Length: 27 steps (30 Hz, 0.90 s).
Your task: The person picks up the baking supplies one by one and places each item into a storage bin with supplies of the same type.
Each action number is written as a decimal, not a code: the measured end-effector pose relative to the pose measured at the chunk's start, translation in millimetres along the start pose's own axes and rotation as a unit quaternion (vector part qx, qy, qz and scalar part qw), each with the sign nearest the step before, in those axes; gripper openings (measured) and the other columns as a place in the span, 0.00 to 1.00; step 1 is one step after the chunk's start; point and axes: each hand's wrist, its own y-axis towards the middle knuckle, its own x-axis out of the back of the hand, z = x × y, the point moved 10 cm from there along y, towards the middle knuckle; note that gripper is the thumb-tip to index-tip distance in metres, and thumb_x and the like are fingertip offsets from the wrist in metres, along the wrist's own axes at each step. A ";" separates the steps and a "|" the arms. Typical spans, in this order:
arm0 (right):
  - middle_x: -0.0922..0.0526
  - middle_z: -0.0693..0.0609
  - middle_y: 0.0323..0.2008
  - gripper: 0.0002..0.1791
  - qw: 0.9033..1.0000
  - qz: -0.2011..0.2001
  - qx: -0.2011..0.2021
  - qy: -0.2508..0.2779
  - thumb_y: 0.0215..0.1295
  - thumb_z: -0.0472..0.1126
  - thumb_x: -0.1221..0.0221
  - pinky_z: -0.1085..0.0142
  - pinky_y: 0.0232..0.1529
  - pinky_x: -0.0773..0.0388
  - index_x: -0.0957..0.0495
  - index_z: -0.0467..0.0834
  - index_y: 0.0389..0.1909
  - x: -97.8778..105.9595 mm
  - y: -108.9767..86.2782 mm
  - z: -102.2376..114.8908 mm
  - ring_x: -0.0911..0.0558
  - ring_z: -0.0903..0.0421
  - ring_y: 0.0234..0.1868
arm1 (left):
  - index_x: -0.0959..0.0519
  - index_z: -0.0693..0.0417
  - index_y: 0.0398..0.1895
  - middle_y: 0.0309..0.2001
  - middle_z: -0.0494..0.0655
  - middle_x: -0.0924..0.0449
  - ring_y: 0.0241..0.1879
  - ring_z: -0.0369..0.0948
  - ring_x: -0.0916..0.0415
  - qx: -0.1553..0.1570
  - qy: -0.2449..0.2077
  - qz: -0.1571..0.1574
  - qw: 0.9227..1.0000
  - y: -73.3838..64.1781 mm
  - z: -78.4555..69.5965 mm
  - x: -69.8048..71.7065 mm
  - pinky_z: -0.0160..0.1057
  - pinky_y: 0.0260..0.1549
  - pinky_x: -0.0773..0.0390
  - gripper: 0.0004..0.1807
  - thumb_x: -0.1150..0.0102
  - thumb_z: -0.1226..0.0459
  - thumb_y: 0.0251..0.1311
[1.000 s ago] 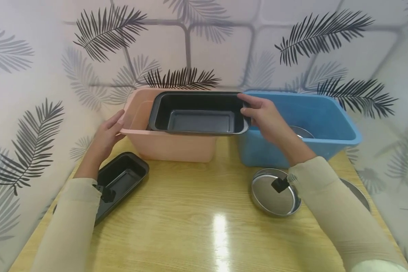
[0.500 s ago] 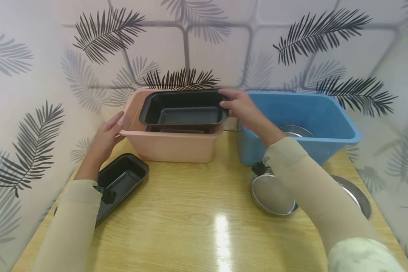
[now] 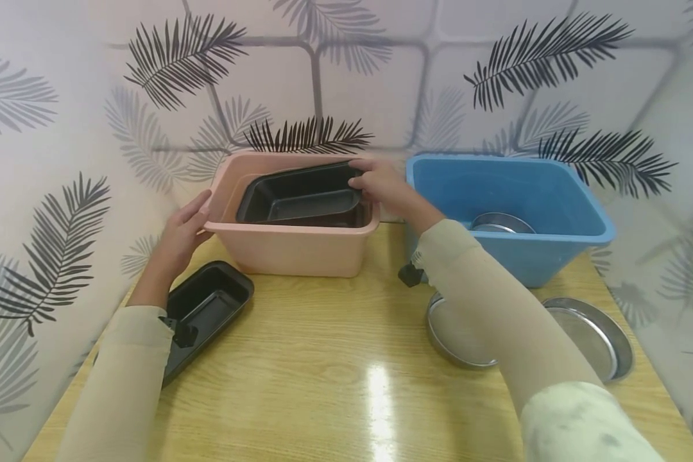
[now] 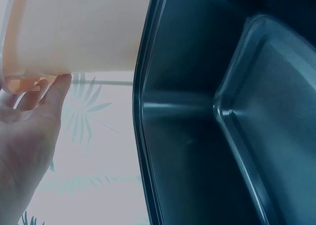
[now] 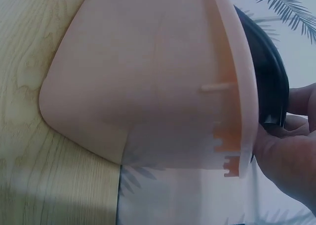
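My right hand (image 3: 384,186) pinches the right end of a black loaf pan (image 3: 306,192), which sits tilted inside the pink bin (image 3: 289,250), right end higher. Beneath it another dark surface shows, partly hidden. In the right wrist view the fingers and thumb (image 5: 291,146) hold the black rim just above the bin's edge. My left hand (image 3: 179,237) grips the bin's left rim; in the left wrist view its fingers lie at the lip, with the thumb against the outer wall. A second black loaf pan (image 3: 213,301) lies on the table under my left wrist.
To the right of the pink bin stands a blue bin (image 3: 508,173) with a round metal pan (image 3: 502,222) inside. Two round metal pans lie in front of it, one (image 3: 459,333) partly under my right sleeve, another (image 3: 595,333) farther right. A patterned wall is behind.
My right hand has moved left and down with the loaf pan, from above both bins' rims into the pink bin, right end now raised. My left hand has stayed on the rim.
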 end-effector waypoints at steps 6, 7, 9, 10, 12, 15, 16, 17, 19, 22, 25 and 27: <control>0.19 0.47 0.36 0.31 1.000 -0.010 0.004 -0.011 0.71 0.33 0.44 0.67 0.32 0.24 0.33 0.44 0.74 -10.7 8.7 4.2 0.23 0.57 0.26 | 0.54 0.50 0.82 0.82 0.56 0.61 0.79 0.56 0.55 -0.001 -0.010 -0.003 1.000 -0.9 -2.3 -0.6 0.57 0.74 0.49 0.33 0.59 0.56 0.80; 0.17 0.46 0.46 0.31 1.000 -0.010 0.001 -0.006 0.71 0.32 0.44 0.66 0.37 0.21 0.34 0.43 0.74 -12.9 9.9 4.4 0.20 0.56 0.32 | 0.54 0.50 0.82 0.82 0.56 0.61 0.79 0.56 0.55 -0.001 -0.009 -0.003 1.000 -1.1 -2.4 -0.6 0.57 0.74 0.49 0.33 0.59 0.56 0.80; 0.24 0.46 0.65 0.31 1.000 -0.004 -0.004 0.004 0.71 0.32 0.45 0.63 0.48 0.19 0.35 0.42 0.75 -18.3 11.9 4.2 0.18 0.52 0.45 | 0.54 0.50 0.82 0.82 0.56 0.61 0.79 0.56 0.56 -0.001 -0.008 -0.003 1.000 -1.3 -2.1 -0.7 0.57 0.74 0.49 0.33 0.59 0.55 0.80; 0.27 0.44 0.68 0.31 1.000 0.000 -0.007 0.009 0.71 0.32 0.45 0.61 0.51 0.19 0.36 0.42 0.75 -21.1 13.1 3.8 0.19 0.50 0.48 | 0.54 0.50 0.82 0.82 0.56 0.61 0.79 0.56 0.55 -0.002 -0.007 -0.003 1.000 -1.4 -2.1 -0.6 0.57 0.74 0.49 0.33 0.59 0.55 0.80; 0.29 0.43 0.70 0.32 1.000 0.009 -0.008 0.007 0.71 0.31 0.46 0.57 0.55 0.20 0.37 0.41 0.76 -25.9 15.0 3.5 0.20 0.48 0.52 | 0.55 0.50 0.82 0.82 0.56 0.61 0.79 0.56 0.56 -0.002 -0.005 -0.002 1.000 -1.3 -1.7 -0.5 0.58 0.73 0.49 0.34 0.59 0.55 0.80; 0.29 0.44 0.70 0.31 1.000 0.010 -0.007 -0.006 0.71 0.32 0.46 0.54 0.58 0.21 0.37 0.41 0.75 -28.4 17.1 3.0 0.20 0.46 0.55 | 0.55 0.50 0.82 0.82 0.56 0.61 0.79 0.56 0.56 -0.004 -0.011 0.001 1.000 -0.8 -1.8 -0.9 0.57 0.74 0.49 0.34 0.59 0.55 0.80; 0.30 0.44 0.71 0.31 1.000 0.010 -0.006 -0.007 0.71 0.32 0.46 0.53 0.59 0.21 0.37 0.41 0.75 -28.8 17.5 2.8 0.20 0.46 0.57 | 0.55 0.50 0.82 0.82 0.56 0.61 0.79 0.56 0.56 -0.004 -0.015 0.002 1.000 -0.6 -2.0 -1.3 0.56 0.74 0.49 0.34 0.59 0.55 0.80; 0.30 0.44 0.71 0.31 1.000 0.010 -0.005 -0.009 0.72 0.32 0.46 0.51 0.60 0.22 0.37 0.41 0.75 -28.9 17.8 2.7 0.21 0.45 0.58 | 0.55 0.51 0.82 0.82 0.56 0.61 0.79 0.56 0.56 -0.004 -0.018 0.004 1.000 -0.4 -2.0 -1.9 0.56 0.74 0.49 0.34 0.59 0.55 0.80; 0.31 0.44 0.72 0.31 1.000 0.010 -0.005 -0.014 0.72 0.32 0.46 0.51 0.62 0.23 0.37 0.41 0.75 -29.1 18.6 2.0 0.21 0.45 0.61 | 0.55 0.51 0.82 0.82 0.57 0.61 0.79 0.55 0.56 -0.005 -0.020 0.007 1.000 -0.7 -2.5 -2.9 0.54 0.74 0.48 0.34 0.59 0.56 0.80; 0.32 0.44 0.73 0.31 1.000 0.010 -0.003 -0.019 0.72 0.32 0.46 0.50 0.62 0.23 0.37 0.41 0.75 -30.2 19.2 2.0 0.22 0.47 0.60 | 0.55 0.50 0.82 0.82 0.57 0.59 0.79 0.56 0.55 -0.005 -0.017 0.009 1.000 -1.9 -2.8 -3.7 0.54 0.74 0.47 0.34 0.59 0.55 0.79; 0.32 0.43 0.73 0.31 1.000 0.011 -0.004 -0.023 0.72 0.32 0.46 0.50 0.63 0.23 0.37 0.39 0.75 -32.5 20.3 2.6 0.22 0.49 0.59 | 0.54 0.51 0.82 0.82 0.57 0.58 0.79 0.56 0.54 -0.009 -0.012 0.009 1.000 -2.2 -2.2 -3.2 0.53 0.73 0.45 0.35 0.58 0.54 0.79; 0.31 0.42 0.72 0.31 1.000 0.012 -0.005 -0.027 0.71 0.31 0.45 0.51 0.63 0.23 0.37 0.38 0.75 -34.2 20.9 2.9 0.22 0.50 0.59 | 0.54 0.51 0.82 0.81 0.57 0.58 0.79 0.56 0.54 -0.011 -0.011 0.009 1.000 -1.8 -1.8 -2.9 0.52 0.73 0.45 0.35 0.57 0.54 0.79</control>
